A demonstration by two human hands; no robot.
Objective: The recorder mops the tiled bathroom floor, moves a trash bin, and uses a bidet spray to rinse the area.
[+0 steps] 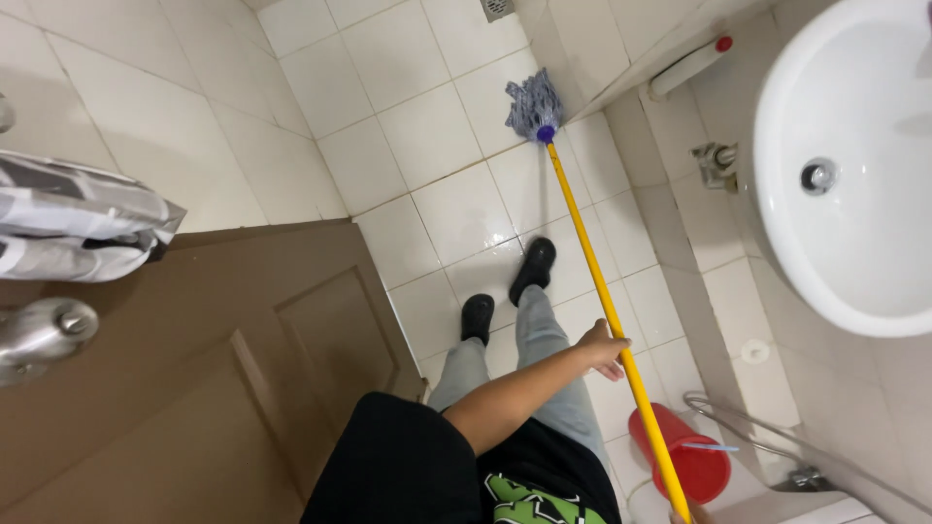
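Note:
I hold a mop by its long yellow handle (592,262). The grey string mop head (533,105) rests on the white floor tiles, far ahead near the wall corner. My left hand (603,349) reaches forward and is closed around the middle of the handle. Only a sliver of my right hand (691,515) shows at the bottom edge, on the handle's upper end. My feet in black shoes (532,268) stand on the tiles just left of the handle.
A brown wooden door (243,369) with a metal knob (44,332) stands open at the left, with grey-white cloth (78,223) hanging above. On the right are a white sink (854,175) and, below it, a red bucket (691,458) and a metal hose (777,446). A floor drain (496,8) lies at the top.

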